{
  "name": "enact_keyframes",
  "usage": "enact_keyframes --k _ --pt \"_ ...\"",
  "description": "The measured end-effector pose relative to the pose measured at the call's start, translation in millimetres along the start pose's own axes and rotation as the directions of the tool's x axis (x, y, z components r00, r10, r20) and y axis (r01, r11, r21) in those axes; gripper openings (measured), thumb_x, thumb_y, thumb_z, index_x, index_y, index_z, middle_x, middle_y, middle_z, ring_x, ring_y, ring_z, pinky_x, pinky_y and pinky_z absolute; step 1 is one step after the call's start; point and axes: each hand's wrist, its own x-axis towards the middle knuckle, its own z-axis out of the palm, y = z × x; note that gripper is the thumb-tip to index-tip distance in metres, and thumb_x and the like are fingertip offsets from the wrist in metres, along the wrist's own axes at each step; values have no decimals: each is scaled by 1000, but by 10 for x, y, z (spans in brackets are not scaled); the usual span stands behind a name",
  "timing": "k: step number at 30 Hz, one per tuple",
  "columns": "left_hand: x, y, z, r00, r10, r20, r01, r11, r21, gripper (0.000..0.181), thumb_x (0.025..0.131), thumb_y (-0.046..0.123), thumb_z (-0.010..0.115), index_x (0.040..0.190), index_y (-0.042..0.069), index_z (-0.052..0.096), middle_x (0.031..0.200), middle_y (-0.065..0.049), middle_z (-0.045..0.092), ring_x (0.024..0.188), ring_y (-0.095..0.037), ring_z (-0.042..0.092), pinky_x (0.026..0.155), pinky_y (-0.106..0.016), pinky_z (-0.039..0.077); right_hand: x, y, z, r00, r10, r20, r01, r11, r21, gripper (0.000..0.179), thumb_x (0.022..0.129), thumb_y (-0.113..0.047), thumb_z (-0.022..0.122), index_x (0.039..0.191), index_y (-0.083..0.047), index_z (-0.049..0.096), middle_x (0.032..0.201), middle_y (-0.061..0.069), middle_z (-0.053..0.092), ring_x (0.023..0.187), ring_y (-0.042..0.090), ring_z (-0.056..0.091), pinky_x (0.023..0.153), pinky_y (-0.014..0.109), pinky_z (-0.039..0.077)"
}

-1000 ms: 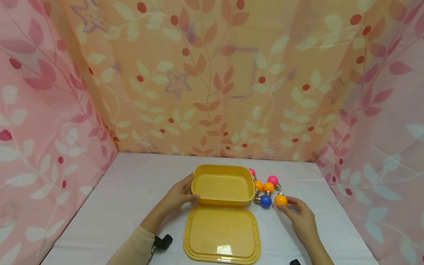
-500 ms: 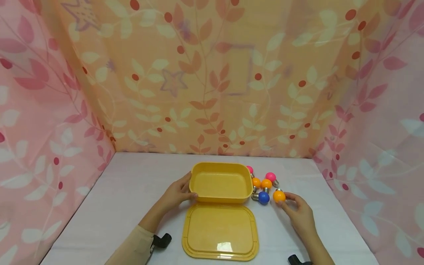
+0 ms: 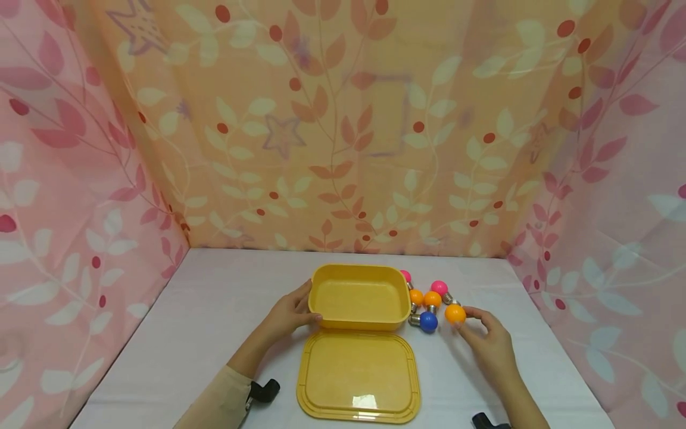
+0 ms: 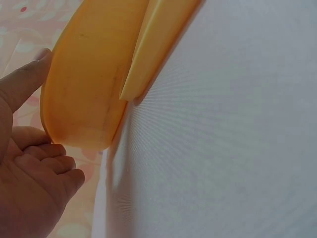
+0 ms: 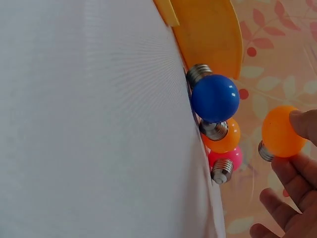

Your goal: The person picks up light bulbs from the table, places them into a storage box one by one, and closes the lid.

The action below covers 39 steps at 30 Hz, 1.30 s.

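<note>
In the head view, my left hand [image 3: 289, 313] holds the left end of an open yellow plastic box [image 3: 359, 326], thumb at the front corner and fingers along the side. The left wrist view shows the thumb [image 4: 25, 82] and fingertips against the box wall [image 4: 89, 74]. My right hand [image 3: 490, 342] pinches an orange light bulb [image 3: 455, 313] by its round globe, between thumb and fingers. In the right wrist view this orange bulb [image 5: 283, 131] hangs off the table, its metal screw base pointing away from the palm. A blue bulb [image 3: 429, 322] lies just left of it.
Between box and right hand lie two more orange bulbs [image 3: 432, 299] and two pink bulbs [image 3: 439, 288], one partly hidden by the box. A yellow lid [image 3: 359, 375] lies flat in front of the box. Patterned curtains [image 3: 332, 131] stand behind and on both sides of the white table.
My right hand has lifted the orange bulb slightly, up and away from the blue one. The left hand and box stay put; the head view shifts a little.
</note>
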Motion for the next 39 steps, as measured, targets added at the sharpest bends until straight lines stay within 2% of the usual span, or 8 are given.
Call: enact_keyframes --k 5,13,23,27,33,39 --pt "0 3 1 1000 5 2 -5 1000 -5 103 82 38 87 163 19 27 169 -1 23 156 -22 22 127 -50 21 25 -55 -35 998 -43 41 44 999 -25 55 92 -44 77 132 -9 65 135 15 64 136 38 48 115 70 32" --pt "-10 12 -8 1000 -5 2 5 1000 -9 103 82 39 87 163 18 26 170 -4 22 156 -22 22 127 -50 21 97 -274 -94 991 -70 115 81 992 -94 59 91 -50 76 132 -9 65 132 15 64 135 40 49 114 72 32" --pt "0 3 1 1000 -15 -3 15 1000 -24 106 81 41 88 163 18 25 170 -3 21 157 -21 19 128 -50 19 265 -526 -148 967 -147 210 188 963 -194 55 89 -48 78 129 -12 66 125 11 68 124 37 57 107 71 42" --pt "4 -4 1 1000 -14 -4 14 999 -31 107 80 42 88 163 18 26 170 -3 21 157 -22 19 128 -51 19 345 -622 -134 940 -183 287 246 949 -198 51 87 -48 80 124 -15 69 122 7 69 122 37 59 105 69 45" --pt "9 -11 -1 1000 -10 -10 10 1000 -30 104 80 38 89 163 19 27 170 -2 22 157 -23 20 127 -51 19 446 -764 -88 880 -285 381 373 910 -181 41 85 -44 83 117 -22 72 116 -1 70 112 28 62 103 65 49" --pt "4 -13 0 1000 -3 -6 3 999 -39 102 82 35 88 163 19 28 169 0 22 157 -22 20 127 -51 20 553 -968 -47 841 -320 435 416 898 -144 36 85 -38 83 116 -23 72 114 -4 69 114 28 62 102 63 51"
